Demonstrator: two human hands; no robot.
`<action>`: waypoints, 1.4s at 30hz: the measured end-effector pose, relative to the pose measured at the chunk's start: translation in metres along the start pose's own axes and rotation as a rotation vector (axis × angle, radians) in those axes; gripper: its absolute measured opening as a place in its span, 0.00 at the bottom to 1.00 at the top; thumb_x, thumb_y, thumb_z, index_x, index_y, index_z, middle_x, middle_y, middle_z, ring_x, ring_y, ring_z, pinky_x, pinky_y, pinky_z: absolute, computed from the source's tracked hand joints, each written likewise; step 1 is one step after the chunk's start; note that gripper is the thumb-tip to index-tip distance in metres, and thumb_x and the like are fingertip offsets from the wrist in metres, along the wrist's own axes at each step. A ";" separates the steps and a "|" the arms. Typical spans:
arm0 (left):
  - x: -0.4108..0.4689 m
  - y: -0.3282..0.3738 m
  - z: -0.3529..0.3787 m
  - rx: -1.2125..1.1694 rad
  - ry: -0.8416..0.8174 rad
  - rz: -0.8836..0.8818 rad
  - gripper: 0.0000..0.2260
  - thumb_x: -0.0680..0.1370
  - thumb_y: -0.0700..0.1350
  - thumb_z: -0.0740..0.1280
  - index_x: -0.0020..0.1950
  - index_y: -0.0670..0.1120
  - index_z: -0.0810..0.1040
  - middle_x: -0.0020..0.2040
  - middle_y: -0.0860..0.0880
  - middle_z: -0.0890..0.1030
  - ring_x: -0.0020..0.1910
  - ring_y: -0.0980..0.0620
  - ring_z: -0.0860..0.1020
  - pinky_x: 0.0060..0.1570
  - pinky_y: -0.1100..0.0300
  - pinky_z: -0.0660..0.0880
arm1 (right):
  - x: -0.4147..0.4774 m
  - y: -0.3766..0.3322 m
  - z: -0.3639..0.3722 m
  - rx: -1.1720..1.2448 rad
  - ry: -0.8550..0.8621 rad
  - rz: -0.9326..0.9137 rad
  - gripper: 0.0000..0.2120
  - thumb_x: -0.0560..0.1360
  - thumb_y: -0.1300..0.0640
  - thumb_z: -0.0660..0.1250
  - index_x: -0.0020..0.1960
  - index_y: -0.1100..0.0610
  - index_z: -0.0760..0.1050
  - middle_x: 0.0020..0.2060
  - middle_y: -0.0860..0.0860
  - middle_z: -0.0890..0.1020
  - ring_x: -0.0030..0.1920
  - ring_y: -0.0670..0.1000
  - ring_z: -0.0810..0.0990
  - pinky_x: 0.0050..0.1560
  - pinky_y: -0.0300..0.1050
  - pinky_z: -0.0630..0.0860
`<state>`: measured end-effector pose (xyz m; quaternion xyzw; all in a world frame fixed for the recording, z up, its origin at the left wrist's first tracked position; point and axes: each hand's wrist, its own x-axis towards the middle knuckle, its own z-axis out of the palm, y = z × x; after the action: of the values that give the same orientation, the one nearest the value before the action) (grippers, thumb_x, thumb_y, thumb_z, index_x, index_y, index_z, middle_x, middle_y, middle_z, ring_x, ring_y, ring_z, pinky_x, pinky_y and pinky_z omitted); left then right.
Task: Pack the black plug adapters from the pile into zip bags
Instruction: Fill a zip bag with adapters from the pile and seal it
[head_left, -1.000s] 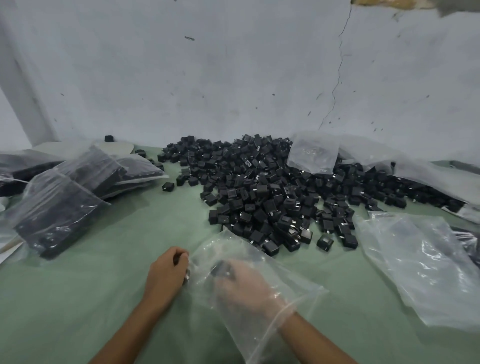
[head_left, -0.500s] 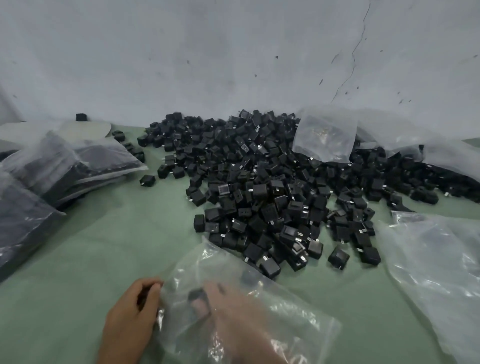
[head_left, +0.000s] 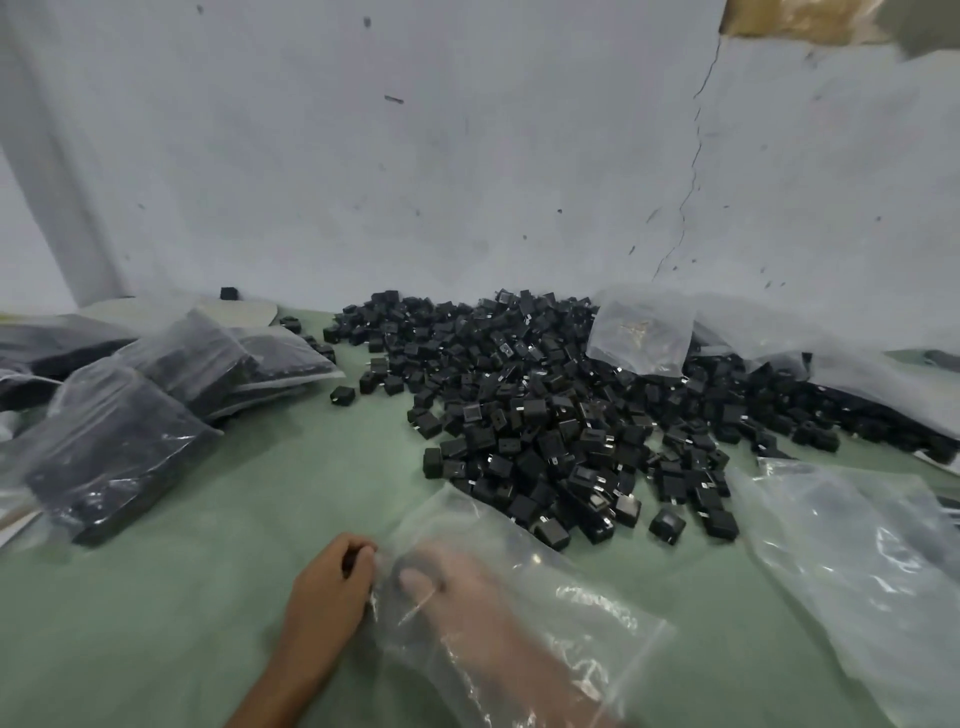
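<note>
Black plug adapters (head_left: 545, 415) lie heaped on the green table cover (head_left: 208, 571), at its far side by the wall. We note one zip bag (head_left: 597, 587) just in front of the heap. The left hand (head_left: 332, 587) has its fingers curled and pinches the bag's left edge. The right hand (head_left: 467, 608) is inside the bag, blurred through the plastic, thumb beside a dark shape; we cannot judge its grip. Filled bags (head_left: 119, 441) lie left, loose clear bags (head_left: 857, 561) right.
</note>
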<state>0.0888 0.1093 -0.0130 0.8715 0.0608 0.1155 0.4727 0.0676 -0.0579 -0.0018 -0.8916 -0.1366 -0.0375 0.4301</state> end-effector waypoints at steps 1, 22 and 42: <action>-0.001 0.000 0.000 -0.006 0.003 -0.018 0.10 0.79 0.43 0.66 0.41 0.55 0.79 0.36 0.58 0.81 0.34 0.61 0.79 0.34 0.66 0.72 | -0.003 -0.005 0.000 0.045 -0.028 -0.019 0.08 0.77 0.61 0.63 0.53 0.55 0.79 0.44 0.46 0.79 0.50 0.54 0.79 0.51 0.41 0.76; -0.005 0.007 -0.007 -0.044 -0.089 0.011 0.11 0.82 0.49 0.65 0.41 0.51 0.80 0.39 0.54 0.83 0.38 0.59 0.80 0.40 0.61 0.73 | 0.010 -0.001 0.023 -0.349 -0.065 0.035 0.17 0.82 0.45 0.56 0.67 0.49 0.72 0.57 0.55 0.78 0.53 0.58 0.78 0.47 0.49 0.71; 0.005 0.012 -0.006 0.104 -0.136 -0.051 0.17 0.82 0.55 0.63 0.37 0.47 0.77 0.33 0.52 0.82 0.31 0.58 0.78 0.34 0.60 0.70 | 0.012 -0.042 0.020 -0.359 -0.186 0.242 0.13 0.77 0.44 0.58 0.56 0.48 0.75 0.50 0.49 0.81 0.53 0.55 0.81 0.51 0.43 0.71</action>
<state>0.0917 0.1088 0.0014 0.8989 0.0569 0.0406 0.4325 0.0667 -0.0147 0.0198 -0.9633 -0.0588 0.0731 0.2515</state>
